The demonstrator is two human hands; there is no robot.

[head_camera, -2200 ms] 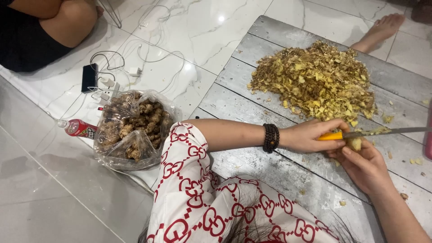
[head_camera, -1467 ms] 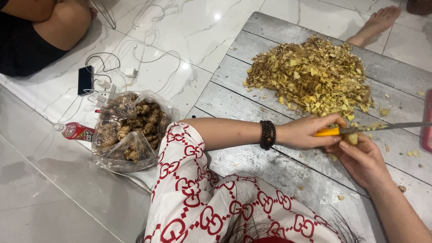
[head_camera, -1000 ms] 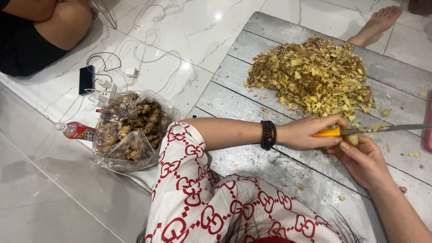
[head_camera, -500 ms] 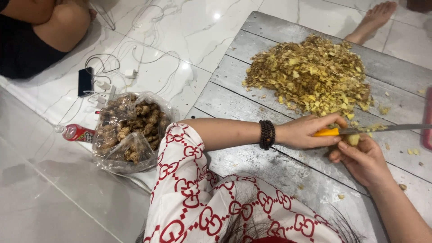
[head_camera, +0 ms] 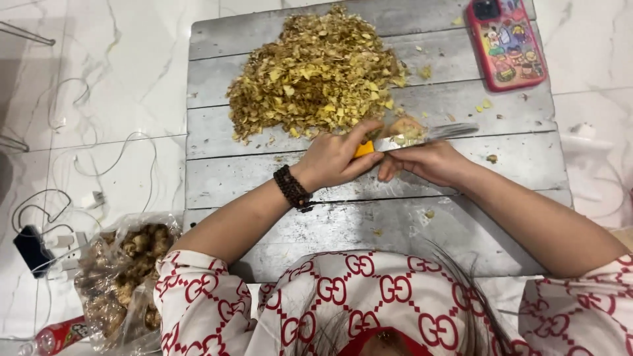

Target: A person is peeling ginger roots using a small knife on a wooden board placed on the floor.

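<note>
My left hand (head_camera: 336, 158) grips the orange handle of a knife (head_camera: 422, 135), whose blade points right across a piece of ginger (head_camera: 405, 126). My right hand (head_camera: 425, 161) holds that ginger from below, fingers curled around it. Both hands hover over a grey wooden board (head_camera: 264, 184), just in front of a big heap of yellowish ginger peelings (head_camera: 316, 72). A dark bead bracelet (head_camera: 292, 188) sits on my left wrist.
A phone in a red cartoon case (head_camera: 504, 41) lies at the board's far right corner. At the lower left, a clear plastic bag of unpeeled ginger (head_camera: 122, 277) rests on the white marble floor, with a red bottle (head_camera: 59, 335), a black phone (head_camera: 31, 249) and white cables (head_camera: 99, 165) nearby.
The view has swung round so the board now lies straight ahead. My hands keep the same hold on the knife and ginger. The other person's leg and foot are out of view.
</note>
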